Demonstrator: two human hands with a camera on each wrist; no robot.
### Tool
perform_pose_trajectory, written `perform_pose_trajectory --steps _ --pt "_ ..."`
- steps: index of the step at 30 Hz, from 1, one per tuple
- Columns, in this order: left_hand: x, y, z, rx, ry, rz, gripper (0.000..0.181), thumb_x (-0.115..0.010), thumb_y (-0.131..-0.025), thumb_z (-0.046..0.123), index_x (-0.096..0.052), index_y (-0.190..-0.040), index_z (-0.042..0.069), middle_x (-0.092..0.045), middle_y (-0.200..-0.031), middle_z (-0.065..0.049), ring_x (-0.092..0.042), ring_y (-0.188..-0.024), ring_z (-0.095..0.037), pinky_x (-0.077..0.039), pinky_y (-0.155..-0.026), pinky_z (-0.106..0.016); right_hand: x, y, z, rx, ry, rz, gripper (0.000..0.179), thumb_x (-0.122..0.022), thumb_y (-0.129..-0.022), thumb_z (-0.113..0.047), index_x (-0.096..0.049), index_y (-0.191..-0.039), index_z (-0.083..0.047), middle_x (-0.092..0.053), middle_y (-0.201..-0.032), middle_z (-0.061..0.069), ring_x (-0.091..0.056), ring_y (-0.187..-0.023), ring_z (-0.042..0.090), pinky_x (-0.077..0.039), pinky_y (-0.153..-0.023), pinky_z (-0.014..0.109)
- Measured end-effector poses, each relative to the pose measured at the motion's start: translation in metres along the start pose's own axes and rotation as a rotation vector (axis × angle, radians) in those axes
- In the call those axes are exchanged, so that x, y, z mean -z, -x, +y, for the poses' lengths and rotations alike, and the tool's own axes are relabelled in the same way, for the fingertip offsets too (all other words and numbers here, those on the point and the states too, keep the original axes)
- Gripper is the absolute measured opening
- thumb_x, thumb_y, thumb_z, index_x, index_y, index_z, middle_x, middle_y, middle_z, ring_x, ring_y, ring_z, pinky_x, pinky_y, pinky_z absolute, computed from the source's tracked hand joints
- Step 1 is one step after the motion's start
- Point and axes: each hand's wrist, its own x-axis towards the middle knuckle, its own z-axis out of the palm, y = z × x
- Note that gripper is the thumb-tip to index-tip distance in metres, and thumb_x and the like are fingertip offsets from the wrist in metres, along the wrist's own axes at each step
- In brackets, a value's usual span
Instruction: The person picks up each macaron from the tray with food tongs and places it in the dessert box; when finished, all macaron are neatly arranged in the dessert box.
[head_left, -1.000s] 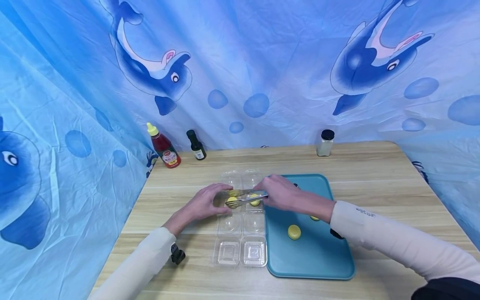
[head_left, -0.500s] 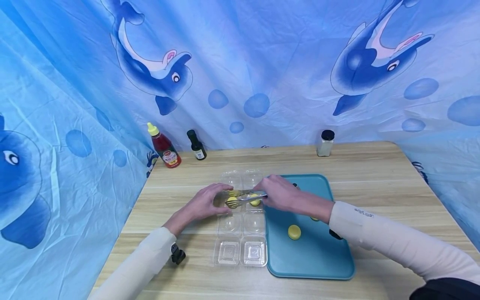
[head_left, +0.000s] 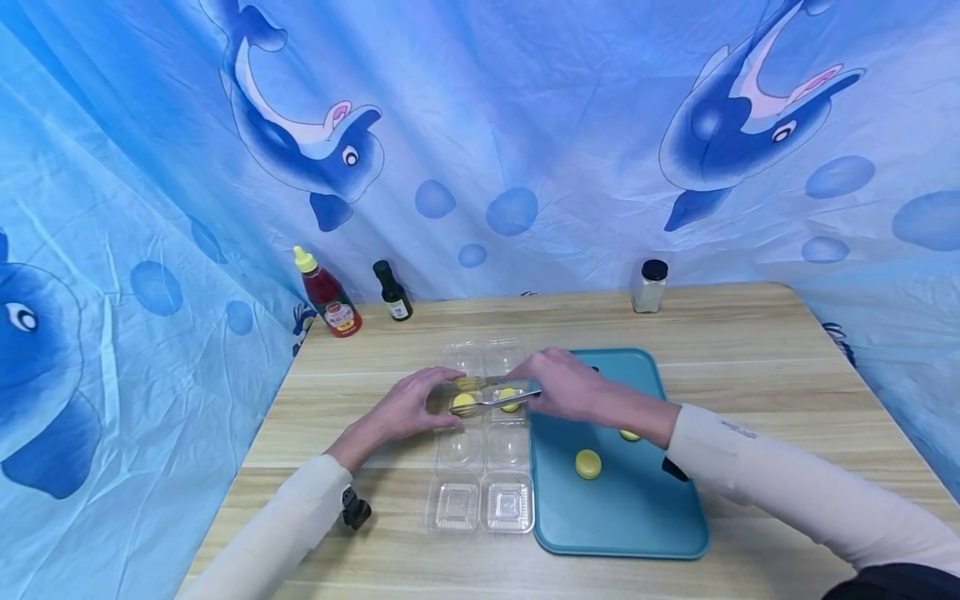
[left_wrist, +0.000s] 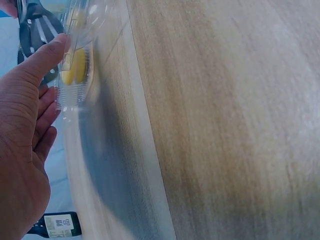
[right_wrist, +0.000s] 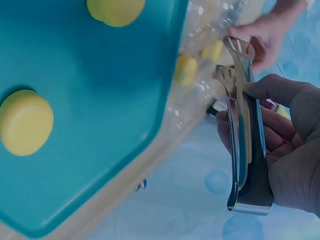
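My left hand point(head_left: 408, 406) grips the left side of a clear plastic box point(left_wrist: 75, 97), thumb and fingers spread around its edge. A yellow macaron point(head_left: 464, 405) sits inside that compartment, and another yellow macaron point(head_left: 509, 399) sits in the compartment to its right. My right hand point(head_left: 558, 385) holds metal tongs point(right_wrist: 250, 150) between thumb and fingers. The tongs' slotted ends reach left over the two filled compartments, close to my left fingertips. More yellow macarons point(right_wrist: 26, 122) lie on the teal tray point(head_left: 622, 521), under and near my right forearm.
Nearer me, clear boxes point(head_left: 457, 505) stand open beside the tray's left edge. At the back are a red sauce bottle point(head_left: 339, 308), a small dark bottle point(head_left: 394, 292) and a black-capped jar point(head_left: 651, 287). A dolphin-print curtain point(head_left: 480, 150) hangs behind the wooden table point(head_left: 360, 558).
The tongs have turned slightly, so their slotted ends look narrower from above. My right hand and forearm have shifted a little to the right. The left hand holds its place.
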Motion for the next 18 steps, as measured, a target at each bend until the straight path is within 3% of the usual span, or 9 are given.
perform_pose_trajectory --steps 2,4,6,9,13,18 --pt "0.000 -0.001 0.001 -0.007 0.000 0.001 0.082 -0.093 -0.081 0.045 -0.059 -0.149 0.015 -0.060 -0.151 -0.007 -0.054 -0.141 -0.029 -0.042 -0.120 -0.053 0.007 0.007 0.001 -0.008 -0.005 0.009 0.048 -0.074 -0.088 0.005 -0.073 -0.135 -0.006 -0.076 -0.122 0.017 -0.025 -0.043 0.006 -0.025 -0.046 0.019" --pt "0.000 -0.001 0.001 -0.011 0.000 -0.001 0.081 -0.092 -0.081 0.045 -0.059 -0.149 0.015 -0.060 -0.151 -0.007 -0.053 -0.142 -0.030 -0.041 -0.121 -0.053 0.015 0.016 0.001 -0.016 -0.020 0.023 0.049 -0.072 -0.089 0.005 -0.072 -0.137 -0.005 -0.077 -0.093 0.015 -0.021 -0.041 0.007 -0.022 -0.044 0.019" --pt "-0.001 -0.002 0.001 -0.013 -0.001 -0.005 0.080 -0.092 -0.082 0.044 -0.059 -0.150 0.017 -0.059 -0.152 -0.007 -0.052 -0.143 -0.030 -0.039 -0.122 -0.053 0.023 0.027 0.003 -0.023 -0.027 0.040 0.051 -0.072 -0.089 0.003 -0.071 -0.138 -0.006 -0.063 -0.063 0.006 -0.023 -0.039 0.006 -0.022 -0.043 0.018" --pt "-0.001 -0.002 0.000 -0.010 0.001 -0.009 0.080 -0.092 -0.082 0.044 -0.058 -0.150 0.018 -0.058 -0.153 -0.006 -0.051 -0.144 -0.029 -0.038 -0.123 -0.054 0.035 0.046 0.005 -0.047 -0.037 0.060 0.052 -0.074 -0.089 0.002 -0.070 -0.140 -0.007 -0.037 -0.049 -0.005 -0.027 -0.039 0.006 -0.024 -0.043 0.019" --pt "-0.002 -0.001 -0.001 -0.009 0.013 -0.004 0.081 -0.092 -0.082 0.045 -0.058 -0.150 0.017 -0.058 -0.153 -0.005 -0.050 -0.145 -0.029 -0.037 -0.122 -0.055 0.044 0.075 0.013 -0.082 -0.009 0.071 0.051 -0.079 -0.089 -0.001 -0.071 -0.139 -0.008 -0.055 -0.062 -0.010 -0.036 -0.041 0.006 -0.032 -0.045 0.021" --pt "0.001 0.003 0.002 -0.003 0.020 0.013 0.086 -0.092 -0.082 0.046 -0.055 -0.154 0.016 -0.054 -0.158 -0.006 -0.048 -0.147 -0.031 -0.036 -0.123 -0.057 0.048 0.113 0.027 -0.131 -0.028 0.049 0.051 -0.080 -0.090 -0.002 -0.069 -0.140 -0.006 -0.072 -0.084 -0.004 -0.043 -0.045 0.005 -0.041 -0.048 0.025"
